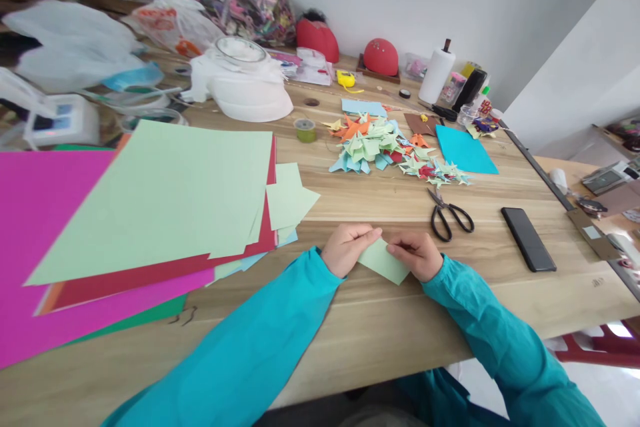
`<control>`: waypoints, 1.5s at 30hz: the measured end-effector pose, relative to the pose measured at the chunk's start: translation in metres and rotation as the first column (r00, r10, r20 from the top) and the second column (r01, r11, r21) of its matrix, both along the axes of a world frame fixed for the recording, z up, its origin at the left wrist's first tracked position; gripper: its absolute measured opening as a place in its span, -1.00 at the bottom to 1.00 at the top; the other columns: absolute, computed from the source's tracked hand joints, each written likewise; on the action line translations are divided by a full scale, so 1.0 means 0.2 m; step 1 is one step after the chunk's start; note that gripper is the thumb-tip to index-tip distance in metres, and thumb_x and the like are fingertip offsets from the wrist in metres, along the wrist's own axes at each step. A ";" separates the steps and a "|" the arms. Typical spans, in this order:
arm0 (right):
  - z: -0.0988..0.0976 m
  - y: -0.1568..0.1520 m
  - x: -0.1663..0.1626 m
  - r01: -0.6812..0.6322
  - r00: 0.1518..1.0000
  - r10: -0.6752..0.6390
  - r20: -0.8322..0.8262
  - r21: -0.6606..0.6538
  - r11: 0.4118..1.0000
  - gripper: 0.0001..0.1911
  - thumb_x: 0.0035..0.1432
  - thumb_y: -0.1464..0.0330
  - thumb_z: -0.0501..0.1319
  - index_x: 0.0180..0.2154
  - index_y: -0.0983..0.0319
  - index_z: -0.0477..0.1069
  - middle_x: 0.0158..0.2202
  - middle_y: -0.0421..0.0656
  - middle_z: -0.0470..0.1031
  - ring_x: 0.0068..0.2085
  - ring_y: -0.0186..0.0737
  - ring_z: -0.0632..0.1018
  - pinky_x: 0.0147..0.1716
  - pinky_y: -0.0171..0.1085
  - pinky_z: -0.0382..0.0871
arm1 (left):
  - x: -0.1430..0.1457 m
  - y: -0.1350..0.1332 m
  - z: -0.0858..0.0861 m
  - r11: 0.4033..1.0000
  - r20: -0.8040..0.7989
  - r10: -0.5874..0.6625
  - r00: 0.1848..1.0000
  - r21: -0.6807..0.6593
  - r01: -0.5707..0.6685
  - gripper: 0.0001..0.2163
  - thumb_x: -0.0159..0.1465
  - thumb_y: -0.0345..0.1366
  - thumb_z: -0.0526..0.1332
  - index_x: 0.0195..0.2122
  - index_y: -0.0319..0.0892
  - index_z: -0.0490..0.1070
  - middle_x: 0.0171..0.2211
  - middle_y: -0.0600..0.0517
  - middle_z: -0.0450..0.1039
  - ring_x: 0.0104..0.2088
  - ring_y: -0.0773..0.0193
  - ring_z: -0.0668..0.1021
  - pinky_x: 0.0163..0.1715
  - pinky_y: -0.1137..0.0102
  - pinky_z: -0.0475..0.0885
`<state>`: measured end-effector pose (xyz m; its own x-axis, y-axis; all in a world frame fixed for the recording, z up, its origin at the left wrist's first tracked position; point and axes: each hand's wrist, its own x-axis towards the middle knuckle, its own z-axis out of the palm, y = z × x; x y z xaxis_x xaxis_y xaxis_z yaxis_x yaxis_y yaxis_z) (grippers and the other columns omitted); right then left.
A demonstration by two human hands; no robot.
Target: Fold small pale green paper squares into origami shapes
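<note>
Well left of the fingers, a layered stack of large paper sheets topped with pale green [165,193] lies near the turquoise fabric left sleeve [240,340]; a careless forearm sweep could skew it. Nearer the fingertips, loose small pale-green paper pieces [290,200] might slide if brushed. The left hand [350,247] has thumb and fingers pinched on the upper left of a small pale-green paper sheet [383,263], which spans between both hands. The right hand [417,255] pinches its upper right; uneven pull or mismatched edges could crease it crookedly. Just beyond the right fingers, black-handled metal scissors [440,203] could be knocked by a hasty outward reach.
</note>
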<state>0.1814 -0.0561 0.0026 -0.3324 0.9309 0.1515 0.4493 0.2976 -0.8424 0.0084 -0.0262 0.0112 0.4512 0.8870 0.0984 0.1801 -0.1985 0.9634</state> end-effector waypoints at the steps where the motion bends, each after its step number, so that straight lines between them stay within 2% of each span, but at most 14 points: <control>1: 0.00 0.00 0.00 -0.003 1.000 0.003 0.006 0.010 1.000 -0.72 0.10 0.23 0.07 -0.46 0.28 0.41 -0.60 -0.21 0.34 -0.56 -0.39 0.31 -0.58 -0.40 0.20 | 0.00 0.00 0.00 0.999 -0.010 -0.012 1.000 0.035 0.013 -0.73 0.15 -0.20 0.07 -0.59 -0.24 0.40 -0.62 0.07 0.32 -0.56 0.36 0.35 -0.56 0.46 0.25; 5: -0.02 -0.01 0.00 -0.038 0.998 0.035 0.061 0.051 0.998 -0.76 0.11 0.28 0.06 -0.42 0.28 0.41 -0.57 -0.21 0.36 -0.56 -0.40 0.31 -0.57 -0.40 0.20 | 0.01 -0.01 -0.02 0.963 -0.068 -0.030 0.997 0.266 0.047 -0.85 0.08 -0.31 0.15 -0.52 -0.25 0.45 -0.54 0.01 0.39 -0.55 0.36 0.38 -0.57 0.46 0.26; 9: -0.01 -0.01 0.01 -0.020 0.997 0.012 0.082 0.093 0.995 -0.78 0.10 0.30 0.07 -0.42 0.28 0.41 -0.57 -0.21 0.38 -0.55 -0.39 0.34 -0.56 -0.40 0.22 | 0.00 -0.02 -0.01 0.932 -0.043 -0.017 0.999 0.362 0.031 -0.86 0.10 -0.37 0.12 -0.53 -0.25 0.44 -0.54 -0.01 0.39 -0.54 0.36 0.40 -0.57 0.47 0.28; 13: 0.01 0.00 0.01 0.033 0.998 -0.040 0.051 0.139 0.990 -0.80 0.08 0.32 0.09 -0.46 0.28 0.41 -0.54 -0.18 0.42 -0.50 -0.36 0.40 -0.48 -0.38 0.27 | -0.01 -0.01 0.01 0.922 -0.014 0.040 0.999 0.386 -0.031 -0.86 0.09 -0.38 0.13 -0.56 -0.25 0.41 -0.58 0.00 0.38 -0.55 0.36 0.40 -0.54 0.47 0.30; 15: 0.02 0.00 0.01 0.002 0.999 -0.010 0.051 0.151 0.989 -0.80 0.08 0.33 0.10 -0.46 0.28 0.42 -0.53 -0.18 0.44 -0.49 -0.35 0.42 -0.47 -0.38 0.28 | -0.02 -0.01 0.00 0.919 -0.049 0.000 0.999 0.394 0.019 -0.87 0.09 -0.39 0.12 -0.55 -0.25 0.41 -0.57 0.01 0.39 -0.54 0.36 0.41 -0.53 0.47 0.31; 18: 0.02 0.00 0.01 -0.056 0.997 0.047 0.064 0.147 0.988 -0.82 0.07 0.36 0.10 -0.45 0.29 0.43 -0.53 -0.17 0.45 -0.48 -0.35 0.43 -0.45 -0.38 0.28 | -0.01 -0.01 -0.02 0.891 -0.150 -0.112 0.982 0.423 0.166 -0.82 0.12 -0.39 0.08 -0.57 -0.24 0.41 -0.58 0.03 0.36 -0.53 0.38 0.40 -0.52 0.49 0.29; 21: 0.02 0.00 0.01 -0.050 0.998 0.045 0.050 0.108 0.993 -0.82 0.05 0.34 0.13 -0.45 0.30 0.44 -0.53 -0.15 0.46 -0.48 -0.34 0.43 -0.45 -0.38 0.29 | -0.02 0.00 -0.03 0.867 -0.223 -0.198 0.954 0.415 0.277 -0.75 0.15 -0.38 0.04 -0.63 -0.24 0.39 -0.62 0.05 0.29 -0.56 0.40 0.35 -0.55 0.50 0.25; 27: 0.04 0.01 0.03 0.004 1.000 -0.005 -0.011 -0.014 1.000 -0.79 0.00 0.28 0.18 -0.48 0.31 0.46 -0.55 -0.15 0.46 -0.50 -0.32 0.43 -0.49 -0.37 0.27 | -0.04 0.02 -0.01 0.888 -0.187 -0.260 0.947 0.338 0.310 -0.76 0.15 -0.36 0.04 -0.58 -0.25 0.43 -0.60 0.05 0.29 -0.58 0.43 0.35 -0.57 0.52 0.23; 34: 0.06 0.05 0.08 0.136 0.979 -0.149 -0.138 -0.101 0.986 -0.82 -0.09 0.29 0.24 -0.55 0.29 0.44 -0.58 -0.19 0.45 -0.51 -0.33 0.41 -0.51 -0.37 0.26 | -0.12 0.07 0.06 0.937 -0.121 -0.194 0.974 0.271 0.220 -0.79 0.11 -0.38 0.07 -0.61 -0.26 0.41 -0.59 0.03 0.35 -0.56 0.39 0.39 -0.54 0.51 0.28; 38: 0.07 0.07 0.11 0.212 0.946 -0.232 -0.227 -0.111 0.971 -0.83 -0.12 0.30 0.26 -0.58 0.28 0.42 -0.62 -0.21 0.42 -0.54 -0.36 0.38 -0.53 -0.37 0.24 | -0.15 0.09 0.08 0.972 -0.012 -0.044 0.999 0.232 0.045 -0.79 0.10 -0.38 0.07 -0.65 -0.24 0.36 -0.62 0.04 0.36 -0.56 0.37 0.41 -0.53 0.49 0.31; 41: 0.06 0.07 0.10 0.206 0.944 -0.225 -0.240 -0.102 0.973 -0.83 -0.11 0.30 0.26 -0.58 0.28 0.42 -0.61 -0.22 0.42 -0.53 -0.36 0.39 -0.51 -0.37 0.26 | -0.12 0.07 0.07 0.971 0.038 0.068 0.997 0.227 -0.075 -0.83 0.10 -0.33 0.11 -0.58 -0.24 0.40 -0.56 0.01 0.41 -0.50 0.34 0.44 -0.47 0.47 0.34; 43: 0.05 0.05 0.08 0.166 0.959 -0.182 -0.215 -0.087 0.982 -0.84 -0.09 0.30 0.25 -0.56 0.28 0.42 -0.59 -0.21 0.44 -0.52 -0.35 0.40 -0.49 -0.37 0.27 | -0.09 0.04 0.06 0.973 0.015 0.069 0.998 0.219 -0.070 -0.86 0.07 -0.28 0.16 -0.45 -0.25 0.43 -0.45 -0.01 0.44 -0.45 0.32 0.45 -0.45 0.46 0.36; 45: 0.04 0.04 0.05 0.131 0.971 -0.141 -0.193 -0.065 0.989 -0.83 -0.06 0.29 0.23 -0.53 0.28 0.43 -0.57 -0.19 0.46 -0.50 -0.34 0.42 -0.48 -0.36 0.29 | -0.05 0.02 0.05 0.979 -0.021 0.014 1.000 0.204 -0.010 -0.83 0.04 -0.25 0.21 -0.42 -0.26 0.45 -0.44 -0.03 0.44 -0.46 0.32 0.45 -0.47 0.46 0.36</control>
